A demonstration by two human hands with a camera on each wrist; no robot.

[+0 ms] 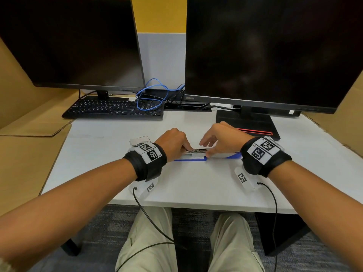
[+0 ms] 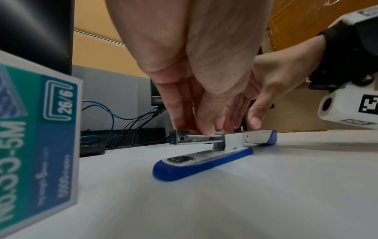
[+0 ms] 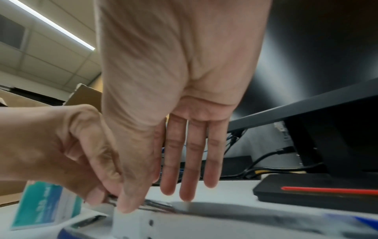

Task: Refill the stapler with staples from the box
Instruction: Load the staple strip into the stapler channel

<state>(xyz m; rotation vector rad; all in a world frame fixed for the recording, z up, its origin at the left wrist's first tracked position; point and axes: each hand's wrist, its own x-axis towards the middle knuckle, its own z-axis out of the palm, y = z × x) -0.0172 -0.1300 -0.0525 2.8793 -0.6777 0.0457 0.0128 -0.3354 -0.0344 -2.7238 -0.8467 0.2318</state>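
White desk (image 1: 196,185): left hand (image 1: 172,143) pinches stapler (image 2: 204,155) magazine, right hand (image 1: 222,138) fingers straight; staple box (image 2: 39,145) beside

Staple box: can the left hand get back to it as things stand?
Probably yes. The box stands on the desk beside the left hand, nothing between them, but that hand is pinching the stapler rail and must let go first.

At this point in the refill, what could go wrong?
The left hand presses fingertips onto the open metal magazine, so a finger could be pinched if it snaps shut. The right hand only touches the stapler lightly, so it may slide on the smooth desk. Whether staples sit straight is hidden.
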